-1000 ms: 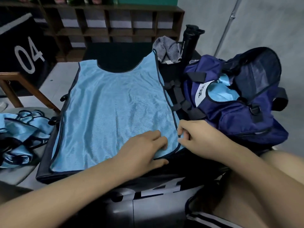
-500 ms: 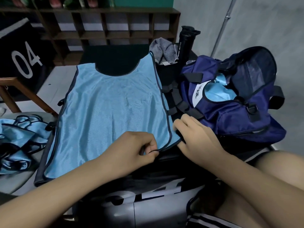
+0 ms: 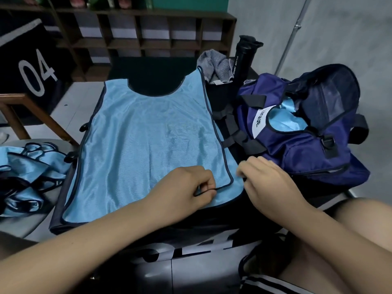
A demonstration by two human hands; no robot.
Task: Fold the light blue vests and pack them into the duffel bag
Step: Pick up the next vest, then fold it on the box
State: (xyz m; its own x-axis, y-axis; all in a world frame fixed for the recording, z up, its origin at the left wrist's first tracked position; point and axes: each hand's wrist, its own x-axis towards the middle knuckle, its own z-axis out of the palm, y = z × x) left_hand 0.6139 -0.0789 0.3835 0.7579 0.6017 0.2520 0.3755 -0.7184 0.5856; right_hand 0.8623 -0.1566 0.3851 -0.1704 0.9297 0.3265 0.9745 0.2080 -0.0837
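Note:
A light blue vest with dark trim lies spread flat on a dark bench, neck hole at the far end. My left hand pinches the dark trim of its near hem. My right hand sits at the vest's near right corner with fingers curled; whether it holds the fabric I cannot tell. To the right stands the open navy duffel bag, with light blue fabric showing inside.
A heap of several more light blue vests lies on a grey seat at the left. Behind the bag stand a black sport bottle and a grey cloth. Wooden shelves line the back wall.
My left hand went from lying flat on the hem to pinching its trim. The upper layer's hem has pulled back a little, baring the layer beneath. My right hand shifted slightly right.

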